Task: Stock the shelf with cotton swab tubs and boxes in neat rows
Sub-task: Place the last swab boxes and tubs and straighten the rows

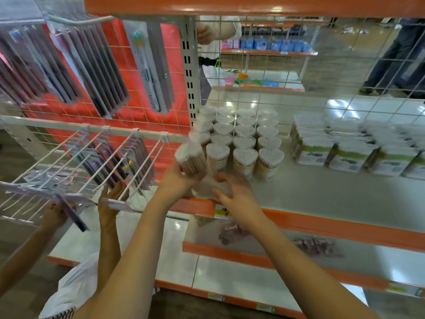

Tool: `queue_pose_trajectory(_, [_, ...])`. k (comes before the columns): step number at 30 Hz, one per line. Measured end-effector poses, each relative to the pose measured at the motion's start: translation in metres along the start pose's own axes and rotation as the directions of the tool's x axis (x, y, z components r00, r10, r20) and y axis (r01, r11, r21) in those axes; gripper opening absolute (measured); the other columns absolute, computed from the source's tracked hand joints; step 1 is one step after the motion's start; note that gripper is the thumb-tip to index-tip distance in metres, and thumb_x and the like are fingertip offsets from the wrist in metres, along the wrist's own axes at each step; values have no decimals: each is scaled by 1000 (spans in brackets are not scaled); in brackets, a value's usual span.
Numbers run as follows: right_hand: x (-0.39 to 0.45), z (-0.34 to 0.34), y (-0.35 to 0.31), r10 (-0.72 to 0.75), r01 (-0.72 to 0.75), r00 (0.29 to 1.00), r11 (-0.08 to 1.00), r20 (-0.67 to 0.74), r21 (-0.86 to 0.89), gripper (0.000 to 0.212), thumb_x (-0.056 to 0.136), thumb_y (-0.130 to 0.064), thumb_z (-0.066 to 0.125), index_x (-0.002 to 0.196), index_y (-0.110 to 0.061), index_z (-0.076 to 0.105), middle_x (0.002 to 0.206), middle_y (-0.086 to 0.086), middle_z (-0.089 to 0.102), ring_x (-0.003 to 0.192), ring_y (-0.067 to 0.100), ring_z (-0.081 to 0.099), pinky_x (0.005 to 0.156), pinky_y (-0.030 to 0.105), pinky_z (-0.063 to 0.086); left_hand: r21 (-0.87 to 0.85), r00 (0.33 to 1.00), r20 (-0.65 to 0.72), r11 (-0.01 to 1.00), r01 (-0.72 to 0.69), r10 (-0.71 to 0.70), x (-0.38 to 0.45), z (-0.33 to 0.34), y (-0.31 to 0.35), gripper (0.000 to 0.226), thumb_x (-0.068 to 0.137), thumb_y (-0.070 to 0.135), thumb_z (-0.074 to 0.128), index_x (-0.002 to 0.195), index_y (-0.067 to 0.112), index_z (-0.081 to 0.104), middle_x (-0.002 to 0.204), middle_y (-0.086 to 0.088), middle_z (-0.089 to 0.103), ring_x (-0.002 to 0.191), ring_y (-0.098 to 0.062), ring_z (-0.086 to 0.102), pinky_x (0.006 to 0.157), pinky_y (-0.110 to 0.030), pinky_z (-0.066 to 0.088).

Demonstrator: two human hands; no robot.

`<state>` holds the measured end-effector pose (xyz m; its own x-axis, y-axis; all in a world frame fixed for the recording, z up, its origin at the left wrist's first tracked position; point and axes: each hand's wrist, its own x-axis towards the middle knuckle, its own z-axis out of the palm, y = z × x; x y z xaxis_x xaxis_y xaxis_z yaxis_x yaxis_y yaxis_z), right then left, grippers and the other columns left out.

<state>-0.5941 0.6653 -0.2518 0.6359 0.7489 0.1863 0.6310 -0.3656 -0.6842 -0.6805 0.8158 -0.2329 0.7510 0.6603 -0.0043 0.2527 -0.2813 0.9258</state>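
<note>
Several clear heart-shaped plastic tubs (243,143), packed with white-tipped cotton swabs, stand in rows at the far left of the white shelf (322,194). The left hand (177,178) grips another swab-filled tub (190,160), tilted at the near-left corner. The right hand (234,192), fingers loosely spread, holds nothing. Green-labelled boxes (349,155) sit right.

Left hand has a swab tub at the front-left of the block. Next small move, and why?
Probably set the tub upright at the front of the leftmost column: the left hand grips it tilted beside the standing tubs, while the right hand hovers open.
</note>
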Motion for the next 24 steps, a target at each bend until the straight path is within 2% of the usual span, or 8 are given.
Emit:
queue_pose_trajectory(2, [-3,-7,-6,11,4,995,988,-98,152,34,89,-41,56,116,-20,59,113,-3,61,111,16,50,96,36,41,1,997,22,997,-73,73,-18,3,11,31,80,35,72,105,32,55,93,16,60,83,7,55,67,-11,41])
queue_pose_trajectory(4, [-5,-17,-18,40,15,981,959,-187,284,31,90,-38,57,116,-22,58,108,-6,62,102,10,55,89,30,47,-38,992,61,994,-105,107,-33,5,19,22,83,37,68,98,40,52,92,21,59,80,13,55,65,-10,40])
queue_pose_trajectory(8, [-7,-37,-41,107,27,970,845,-219,533,35,88,-31,61,121,-24,50,106,-9,60,98,3,58,81,17,49,-153,984,142,985,-82,105,-50,18,24,21,85,34,64,104,40,57,101,16,66,92,4,61,70,-9,46])
queue_pose_trajectory(11, [-9,-44,-45,125,16,969,827,-212,562,37,89,-30,60,123,-24,48,111,-6,59,99,5,59,80,17,51,-231,973,214,973,-32,83,-58,31,22,27,86,25,64,113,28,59,105,9,69,96,-3,64,75,-11,49])
queue_pose_trajectory(14, [-12,-48,-39,154,-13,964,841,-216,541,28,89,-29,61,115,-25,53,104,-4,62,94,10,61,74,17,52,-252,958,277,968,-2,75,-64,43,22,25,86,27,64,110,32,59,107,8,69,99,-5,64,82,-19,51])
queue_pose_trajectory(18, [-19,-53,-33,193,-29,957,809,-218,588,20,88,-28,62,107,-26,57,96,-9,63,93,12,62,75,19,54,-332,947,318,940,77,35,-70,55,27,24,84,35,62,108,28,59,95,12,67,85,3,63,67,-9,46])
queue_pose_trajectory(21, [-23,-58,-31,232,-49,952,760,-200,648,14,87,-28,63,100,-31,57,96,-6,64,97,14,63,81,28,55,-542,912,411,802,252,-9,-74,63,26,50,84,58,52,119,23,58,104,3,68,92,-12,62,74,-24,47])
queue_pose_trajectory(24, [-25,-65,-31,267,-69,946,719,-184,692,13,87,-27,64,98,-31,59,92,-7,64,90,10,64,75,28,56,-672,849,527,600,435,-25,-76,67,31,60,84,60,32,123,21,57,103,-6,68,87,-16,62,69,-27,47])
